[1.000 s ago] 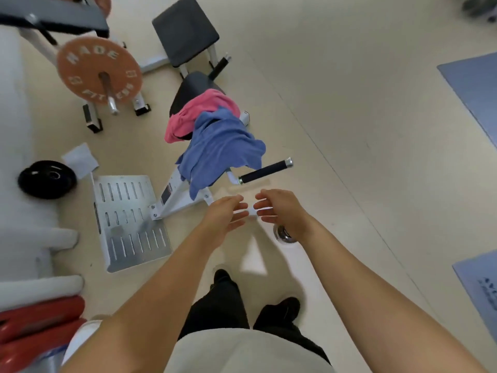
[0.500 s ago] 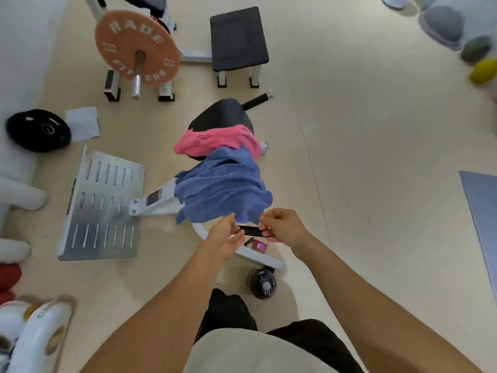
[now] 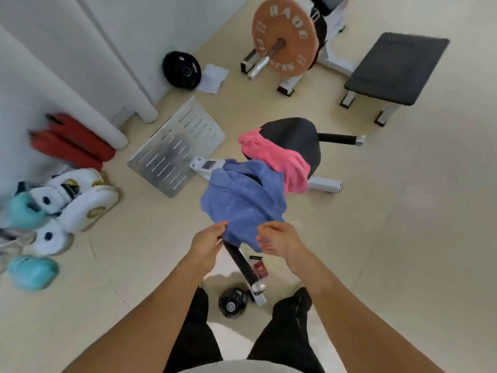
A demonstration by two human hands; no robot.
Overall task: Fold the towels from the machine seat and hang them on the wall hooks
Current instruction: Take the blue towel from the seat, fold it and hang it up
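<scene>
Blue towel point(image 3: 243, 204) draped in a loose heap over the near end of the machine seat point(image 3: 295, 138), lower edge hanging over a black handle bar point(image 3: 240, 262). Pink towel point(image 3: 279, 160) bunched just behind, touching the blue one, still on the seat. Left hand point(image 3: 207, 242) at the lower left edge of the blue towel, fingers point(image 3: 222, 226) touching the cloth; whether pinching, cannot tell. Right hand point(image 3: 279, 239) just beside the lower right edge, fingers loosely curled, holding nothing visible. Compared with half a second earlier: both hands spread apart toward opposite corners. Judged: pick-up of the first towel beginning; folding and hanging not yet started. Weight plate point(image 3: 286, 36) and padded bench point(image 3: 398, 67) beyond.
</scene>
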